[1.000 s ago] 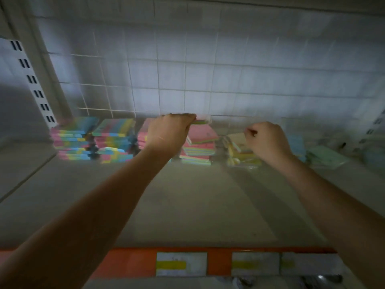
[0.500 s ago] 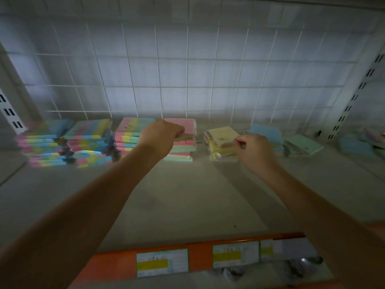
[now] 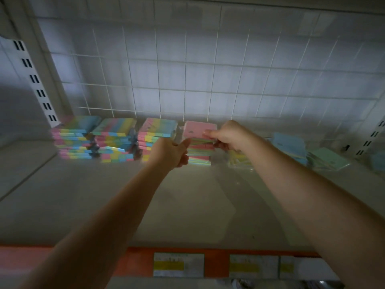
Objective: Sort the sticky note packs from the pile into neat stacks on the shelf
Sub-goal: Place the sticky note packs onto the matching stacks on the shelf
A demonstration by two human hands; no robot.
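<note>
Along the shelf's [image 3: 104,205] back edge, under a wire grid [image 3: 187,80], your left hand [image 3: 170,153] and right hand [image 3: 231,136] clamp the pink-topped stack [image 3: 199,130]; striped stacks [image 3: 114,140] sit left, loose packs [image 3: 291,144] right.

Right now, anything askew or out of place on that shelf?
Yes. The second rainbow-striped pack stack from the left has packs jutting out unevenly in its lower half. On the right, loose blue and green packs lie tilted, unstacked. Both hands, left and right, are on the pink-topped stack.
</note>
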